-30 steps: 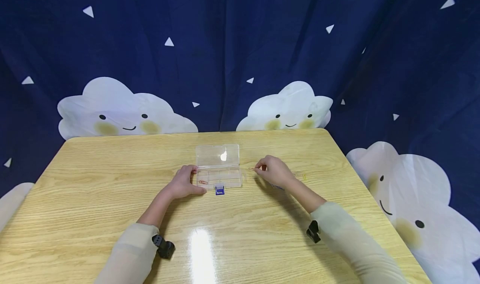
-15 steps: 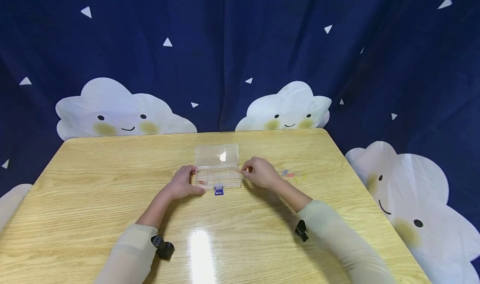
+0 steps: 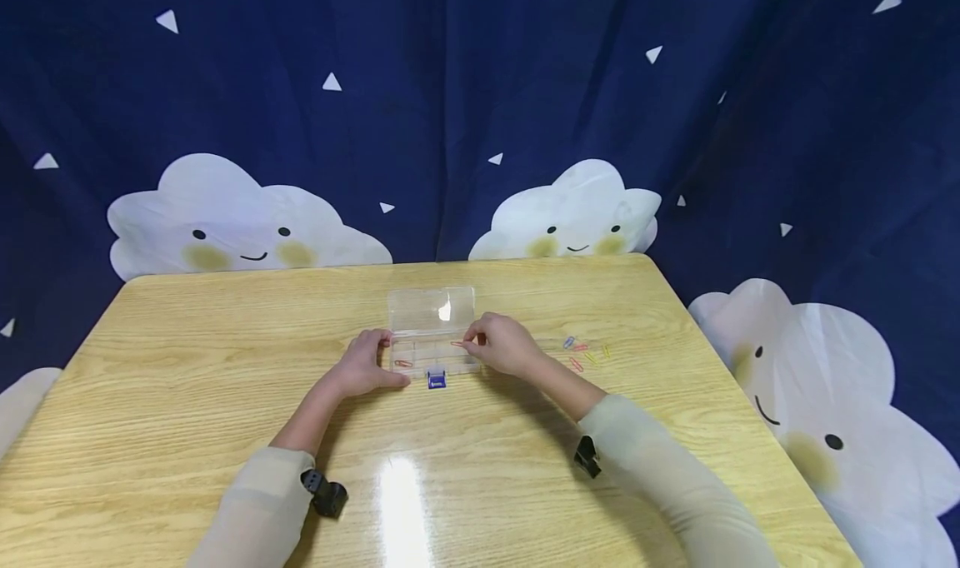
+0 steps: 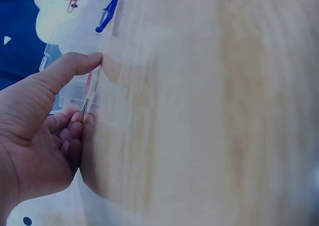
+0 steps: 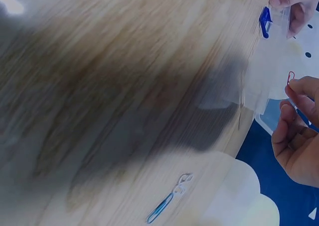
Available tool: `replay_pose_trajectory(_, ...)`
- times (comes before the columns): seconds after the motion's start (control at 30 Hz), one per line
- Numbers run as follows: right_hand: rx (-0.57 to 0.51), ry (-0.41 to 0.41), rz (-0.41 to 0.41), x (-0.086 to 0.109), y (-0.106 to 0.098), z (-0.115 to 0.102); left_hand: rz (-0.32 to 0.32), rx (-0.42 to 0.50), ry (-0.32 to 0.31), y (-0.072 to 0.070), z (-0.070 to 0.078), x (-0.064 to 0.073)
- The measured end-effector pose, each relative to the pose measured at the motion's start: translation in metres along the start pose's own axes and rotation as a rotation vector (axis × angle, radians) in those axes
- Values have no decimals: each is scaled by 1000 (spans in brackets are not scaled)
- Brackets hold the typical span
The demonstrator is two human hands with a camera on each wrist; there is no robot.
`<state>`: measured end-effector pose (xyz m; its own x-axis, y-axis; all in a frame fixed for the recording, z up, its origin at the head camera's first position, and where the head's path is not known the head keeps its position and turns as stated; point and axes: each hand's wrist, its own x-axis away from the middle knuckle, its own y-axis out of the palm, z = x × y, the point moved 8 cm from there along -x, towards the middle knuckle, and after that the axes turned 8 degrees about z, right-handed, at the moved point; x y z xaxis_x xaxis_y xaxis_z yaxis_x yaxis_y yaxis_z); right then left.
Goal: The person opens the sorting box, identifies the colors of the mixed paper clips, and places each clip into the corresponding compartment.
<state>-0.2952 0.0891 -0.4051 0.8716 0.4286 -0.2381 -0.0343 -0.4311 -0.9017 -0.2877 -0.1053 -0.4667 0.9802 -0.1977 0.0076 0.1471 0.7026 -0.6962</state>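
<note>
A clear plastic compartment box [image 3: 450, 366] stands on the wooden table with its lid [image 3: 431, 308] raised at the back and a blue latch [image 3: 437, 379] at the front. My left hand [image 3: 366, 364] grips the box's left end, thumb along the front and fingers behind. One red paper clip [image 3: 403, 364] lies in the front-left compartment. Over the box's right half, my right hand [image 3: 504, 345] pinches another red paper clip [image 5: 290, 78] between thumb and index finger; its free end points left, above the compartments.
Several loose paper clips lie right of the box: a blue one [image 3: 569, 342], red ones [image 3: 576, 364] and yellow ones [image 3: 607, 351]. A dark blue curtain [image 3: 442, 93] with clouds hangs behind the table [image 3: 225, 368]. Black wrist cameras [image 3: 327, 495] sit on both sleeves.
My right hand has moved left with the red paper clip, from beside the box to over it. The loose clips it covered now show. My left hand stays at the box.
</note>
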Motion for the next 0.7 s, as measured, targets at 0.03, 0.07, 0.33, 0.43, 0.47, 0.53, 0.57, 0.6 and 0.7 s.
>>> replay_pose_trajectory(0.03, 1, -3, 0, -1, 0, -2, 0, -1, 3, 0, 0, 0)
replay_pose_trajectory(0.07, 3, -6, -1, -1, 1, -3, 0, 1, 0, 0, 0, 0)
replay_pose_trajectory(0.33, -6, -20, -6, -5, 4, -14, 1, -4, -6, 0, -2, -1)
replay_pose_trajectory(0.43, -18, -19, -12, -6, 8, -17, 4, -9, -4, 0, -1, -1)
replay_pose_trajectory(0.47, -22, -19, -16, -6, 9, -18, 4, -10, -3, 1, -1, -1)
replay_pose_trajectory(0.53, -22, -19, -18, -8, 11, -20, 6, -15, 0, 1, -1, -1)
replay_pose_trajectory(0.57, -20, -21, -19, -8, 12, -22, 8, -16, 0, 1, -1, -1)
replay_pose_trajectory(0.6, -21, -24, -20, -9, 13, -23, 10, -16, 1, 1, -1, -1)
replay_pose_trajectory(0.7, -22, -28, -26, -11, 16, -27, 13, -14, 1, 0, -1, -1)
